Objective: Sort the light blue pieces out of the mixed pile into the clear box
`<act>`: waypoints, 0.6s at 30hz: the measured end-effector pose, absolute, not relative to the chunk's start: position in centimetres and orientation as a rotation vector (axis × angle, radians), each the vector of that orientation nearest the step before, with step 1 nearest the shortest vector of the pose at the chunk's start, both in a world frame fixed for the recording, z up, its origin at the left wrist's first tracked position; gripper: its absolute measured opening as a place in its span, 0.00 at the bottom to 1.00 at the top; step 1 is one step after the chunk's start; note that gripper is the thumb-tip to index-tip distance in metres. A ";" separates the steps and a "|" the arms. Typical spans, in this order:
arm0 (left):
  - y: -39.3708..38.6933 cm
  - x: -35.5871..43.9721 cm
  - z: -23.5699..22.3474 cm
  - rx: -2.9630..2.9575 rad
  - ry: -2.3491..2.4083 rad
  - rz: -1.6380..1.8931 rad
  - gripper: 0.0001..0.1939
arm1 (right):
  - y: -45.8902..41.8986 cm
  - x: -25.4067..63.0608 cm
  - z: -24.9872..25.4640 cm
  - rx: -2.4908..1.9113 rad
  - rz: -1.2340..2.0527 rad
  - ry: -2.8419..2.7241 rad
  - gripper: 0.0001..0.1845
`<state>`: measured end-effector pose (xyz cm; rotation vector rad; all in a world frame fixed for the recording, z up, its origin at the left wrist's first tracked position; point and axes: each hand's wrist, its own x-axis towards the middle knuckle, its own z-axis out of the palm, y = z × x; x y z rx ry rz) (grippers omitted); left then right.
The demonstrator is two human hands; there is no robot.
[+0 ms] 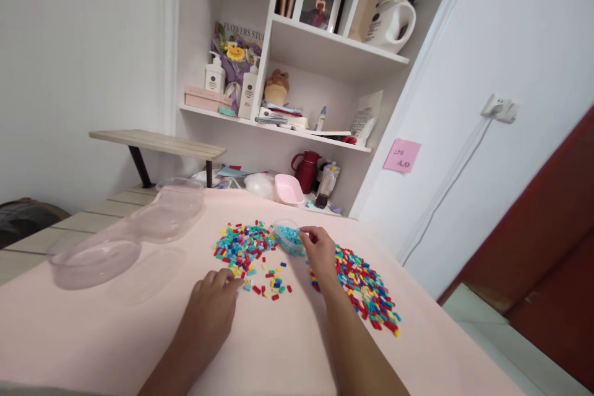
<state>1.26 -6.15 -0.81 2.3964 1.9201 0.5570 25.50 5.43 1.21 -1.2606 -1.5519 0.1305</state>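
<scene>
Two heaps of small coloured beads lie on a pink tablecloth (pixel 278 346): a left heap (pixel 244 246) and a right heap (pixel 366 288). Between them stands a small clear bowl (pixel 288 238) holding blue beads. My right hand (pixel 319 250) rests at the bowl's rim, fingers pinched together over it; what they hold is too small to see. My left hand (pixel 213 300) lies knuckles up, its fingertips pressed together on loose beads at the left heap's near edge.
Large clear plastic bowls (pixel 95 257) (pixel 174 213) stand at the left of the table. A pink dish (pixel 288 189), a red jug (pixel 307 170) and a bottle sit at the back. White shelves with bottles and a framed picture rise behind. The table edge falls away at the right.
</scene>
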 end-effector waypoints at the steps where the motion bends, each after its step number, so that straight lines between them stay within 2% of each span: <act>1: -6.1 1.2 -0.8 2.397 1.921 0.560 0.21 | 5.6 25.7 1.1 -1.279 0.131 -1.542 0.16; 6: -6.1 1.1 -1.0 2.406 1.917 0.571 0.21 | 5.8 25.8 0.9 -1.283 0.142 -1.492 0.21; 11: -6.1 1.2 -1.0 2.397 1.920 0.567 0.20 | 5.9 26.2 0.9 -1.271 0.114 -1.479 0.19; 18: -6.0 1.2 -1.0 2.380 1.908 0.578 0.21 | 6.7 26.9 -0.3 -1.532 -0.023 -1.560 0.18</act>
